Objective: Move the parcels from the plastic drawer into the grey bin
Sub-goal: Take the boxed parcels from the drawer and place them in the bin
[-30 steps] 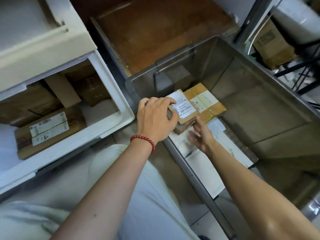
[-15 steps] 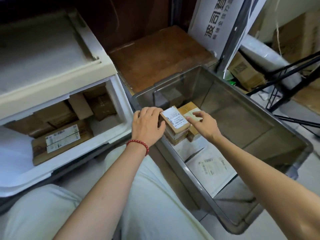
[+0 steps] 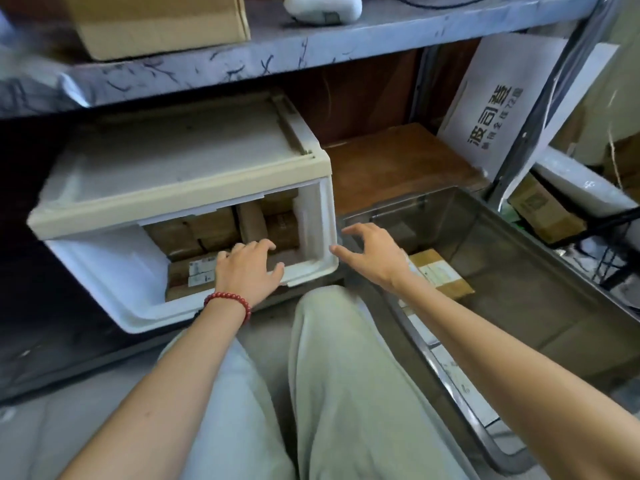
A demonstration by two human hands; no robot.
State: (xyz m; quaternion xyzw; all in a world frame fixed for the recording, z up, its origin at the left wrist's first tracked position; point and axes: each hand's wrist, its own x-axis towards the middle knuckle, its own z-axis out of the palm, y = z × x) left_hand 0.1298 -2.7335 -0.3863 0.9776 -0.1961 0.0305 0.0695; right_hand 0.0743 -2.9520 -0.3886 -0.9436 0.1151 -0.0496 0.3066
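The white plastic drawer (image 3: 131, 306) stands pulled out at the left, with several brown cardboard parcels (image 3: 211, 230) inside. One flat parcel with white labels (image 3: 194, 275) lies at the drawer's front. My left hand (image 3: 247, 270), with a red bead bracelet at the wrist, hovers over the drawer's front right part, fingers spread and holding nothing. My right hand (image 3: 375, 256) is open in the air between the drawer's right corner and the grey bin (image 3: 519, 455). In the bin lie a brown taped parcel (image 3: 440, 275) and flat white mailers (image 3: 460, 386).
A marbled shelf (image 3: 311, 46) overhangs the drawer, carrying a cardboard box (image 3: 156, 22). A brown board (image 3: 394, 168) lies behind the bin. A white printed bag (image 3: 495, 112) leans on a metal rack post (image 3: 540, 109). My knees in pale trousers (image 3: 329, 375) sit between drawer and bin.
Both hands have let go of the labelled parcels in the bin and swung left toward the drawer. The camera has tilted up, showing the shelf.
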